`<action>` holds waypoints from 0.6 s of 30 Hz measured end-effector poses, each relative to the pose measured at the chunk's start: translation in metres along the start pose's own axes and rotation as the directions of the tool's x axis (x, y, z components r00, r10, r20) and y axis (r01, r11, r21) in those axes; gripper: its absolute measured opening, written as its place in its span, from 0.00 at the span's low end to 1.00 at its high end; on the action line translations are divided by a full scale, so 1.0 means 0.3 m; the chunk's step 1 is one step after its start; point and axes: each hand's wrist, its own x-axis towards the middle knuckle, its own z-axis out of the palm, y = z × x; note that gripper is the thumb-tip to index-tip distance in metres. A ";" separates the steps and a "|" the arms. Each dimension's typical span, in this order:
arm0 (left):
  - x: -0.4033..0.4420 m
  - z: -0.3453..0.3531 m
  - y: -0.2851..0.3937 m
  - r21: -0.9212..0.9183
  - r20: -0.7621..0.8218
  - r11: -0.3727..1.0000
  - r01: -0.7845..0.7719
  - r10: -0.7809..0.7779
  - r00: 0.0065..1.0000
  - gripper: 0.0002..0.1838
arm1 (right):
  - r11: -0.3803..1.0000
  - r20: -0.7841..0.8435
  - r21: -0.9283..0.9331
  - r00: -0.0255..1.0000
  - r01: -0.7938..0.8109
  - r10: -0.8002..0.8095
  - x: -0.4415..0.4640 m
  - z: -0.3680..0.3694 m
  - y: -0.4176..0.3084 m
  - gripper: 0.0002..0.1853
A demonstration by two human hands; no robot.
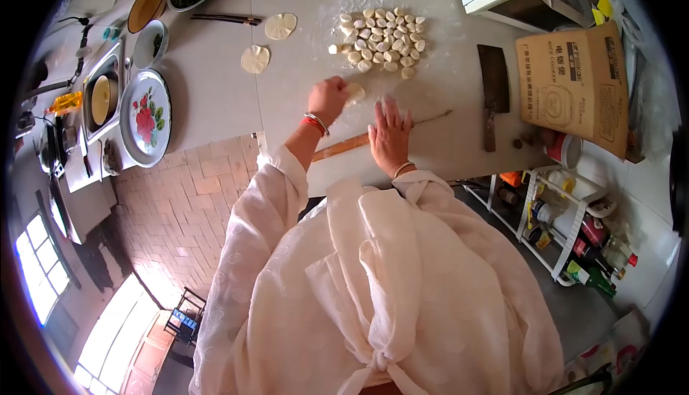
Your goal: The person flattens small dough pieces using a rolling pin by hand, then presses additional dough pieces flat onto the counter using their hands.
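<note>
Left hand (329, 100) is curling at center frame, fingers closing on the edge of the dough (355, 94); looks like a pinch, exact finger contact hidden. Right hand (390, 136) is lying flat, palm down on the pin (343, 147), fingers spread, pressing rather than wrapping. Pin is running on a slant from lower left toward the cleaver (494, 72) on the right, thin end showing past the right hand. Dough is sitting just above the pin in the frame, apart from it; can't tell if it's lying on the table (305, 57) or slightly lifted.

Step looks like rolling pieces into thin rounds. Two rounds (280, 26) are lying flat at upper left of center, near each other, not touching. Pieces (377, 34) are crowding at upper center, some touching, with flour around them.

Doing it well, my read: left should be holding the dough by its edge only and turning it a little between strokes, while right is rolling the pin under the palm, in from the rim and back out. Pressure should be staying even, easing near the middle so the center isn't thinning and tearing. Left fingertips should be staying out of the pin's path. Soft dough is likely sticking on bare spots, so a dusting underneath should be helping. New rounds should be going down flat without overlapping, since stacked ones could be sticking together.
</note>
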 end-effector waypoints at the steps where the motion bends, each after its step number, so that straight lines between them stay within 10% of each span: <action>1: -0.035 0.014 0.016 0.044 0.038 0.999 0.013 -0.015 0.999 0.12 | 1.000 -0.002 -0.003 1.000 -0.007 0.007 0.005 -0.004 -0.003 0.31; 6: -0.135 -0.002 0.093 -0.033 0.200 0.989 0.147 -0.137 0.970 0.12 | 1.000 -0.063 -0.020 0.998 -0.024 0.023 0.110 0.029 -0.004 0.31; 15: -0.067 0.008 0.087 0.238 0.232 0.969 -0.059 0.002 0.973 0.12 | 0.999 -0.098 -0.034 0.995 -0.009 0.005 0.273 0.010 -0.026 0.31; 18: -0.074 0.042 0.013 -0.023 0.075 0.997 0.077 -0.075 0.994 0.12 | 1.000 -0.070 -0.017 0.997 0.017 -0.018 0.106 0.004 -0.009 0.31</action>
